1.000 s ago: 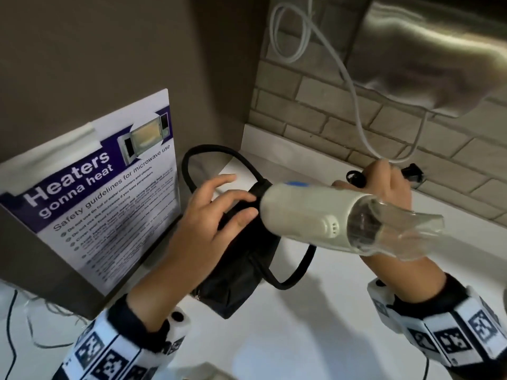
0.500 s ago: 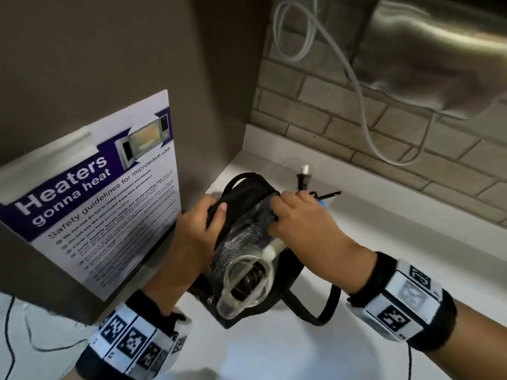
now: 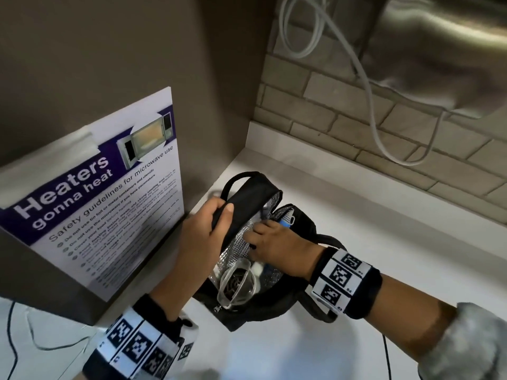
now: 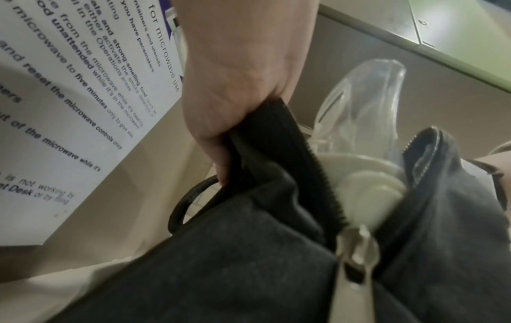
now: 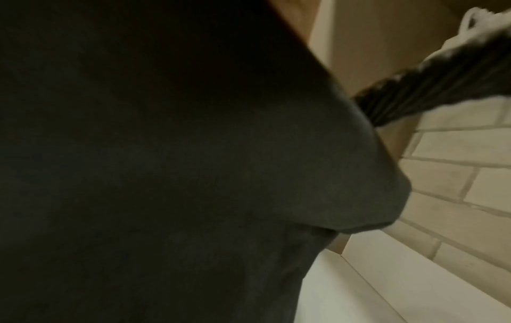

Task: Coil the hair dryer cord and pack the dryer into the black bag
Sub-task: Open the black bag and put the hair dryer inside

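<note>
The black bag [image 3: 252,193] with silver lining lies unzipped on the white counter [image 3: 370,223]. My left hand [image 3: 214,220] grips its left flap and holds the mouth apart; the left wrist view shows the left hand [image 4: 237,113] clamped on the zipper edge of the bag [image 4: 221,251]. The cream hair dryer [image 4: 367,185] lies inside the bag, its clear nozzle [image 3: 237,283] poking out of the near end. My right hand [image 3: 263,238] reaches into the bag, fingers curled down on the dryer's handle end, partly hidden. Black bag fabric [image 5: 165,164] fills the right wrist view.
A microwave safety poster [image 3: 104,193] on a brown cabinet stands just left of the bag. Behind is a brick wall [image 3: 343,119] with a hanging white cable [image 3: 369,86] and a steel appliance [image 3: 444,50]. A thin black wire [image 3: 11,325] lies at lower left.
The dryer went from held above the counter into the bag. My right hand has pushed deeper inside, and the plug is no longer in sight. My left hand keeps hold of the flap.
</note>
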`<state>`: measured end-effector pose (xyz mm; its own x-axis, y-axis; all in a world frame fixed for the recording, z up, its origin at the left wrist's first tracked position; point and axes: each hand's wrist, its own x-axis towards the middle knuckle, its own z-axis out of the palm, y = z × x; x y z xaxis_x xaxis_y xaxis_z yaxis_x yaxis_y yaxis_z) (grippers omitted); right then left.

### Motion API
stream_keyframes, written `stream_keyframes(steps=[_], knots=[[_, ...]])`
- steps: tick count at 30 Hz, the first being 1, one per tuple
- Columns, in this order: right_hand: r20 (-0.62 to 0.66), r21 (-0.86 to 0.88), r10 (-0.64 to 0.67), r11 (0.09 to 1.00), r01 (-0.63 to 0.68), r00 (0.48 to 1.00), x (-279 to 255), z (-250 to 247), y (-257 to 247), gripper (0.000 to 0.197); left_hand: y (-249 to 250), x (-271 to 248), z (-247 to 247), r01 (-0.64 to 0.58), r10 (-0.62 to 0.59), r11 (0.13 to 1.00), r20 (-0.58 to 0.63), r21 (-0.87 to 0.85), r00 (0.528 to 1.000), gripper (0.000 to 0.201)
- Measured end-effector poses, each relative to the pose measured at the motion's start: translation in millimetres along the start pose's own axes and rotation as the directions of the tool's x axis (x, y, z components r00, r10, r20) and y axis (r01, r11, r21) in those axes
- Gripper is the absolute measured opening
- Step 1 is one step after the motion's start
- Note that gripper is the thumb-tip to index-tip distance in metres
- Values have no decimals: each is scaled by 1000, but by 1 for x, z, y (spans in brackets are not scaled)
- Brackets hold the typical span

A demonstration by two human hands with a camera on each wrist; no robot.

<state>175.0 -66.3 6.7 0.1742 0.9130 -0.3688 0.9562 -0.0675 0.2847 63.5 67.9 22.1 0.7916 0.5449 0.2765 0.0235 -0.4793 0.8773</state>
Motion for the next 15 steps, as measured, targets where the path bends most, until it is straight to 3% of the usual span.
stream_keyframes(steps=[5, 9, 12, 15], knots=[[75, 77, -119, 991, 114, 990, 4, 4, -1, 36, 1, 1, 1, 16, -16, 1000, 18, -8, 1000, 19], [100, 193, -52, 981, 32, 994, 1, 2, 0, 40, 1, 0, -3, 52, -52, 998, 32, -21, 998, 18], [25, 367, -8, 930, -2, 1000, -4, -8, -1, 26, 4, 0, -6, 89, -87, 995, 52, -43, 995, 15], [-36, 393, 57, 919, -38, 998, -8, -12, 0, 37, 5, -1, -12, 128, -123, 991, 89, -50, 988, 9]])
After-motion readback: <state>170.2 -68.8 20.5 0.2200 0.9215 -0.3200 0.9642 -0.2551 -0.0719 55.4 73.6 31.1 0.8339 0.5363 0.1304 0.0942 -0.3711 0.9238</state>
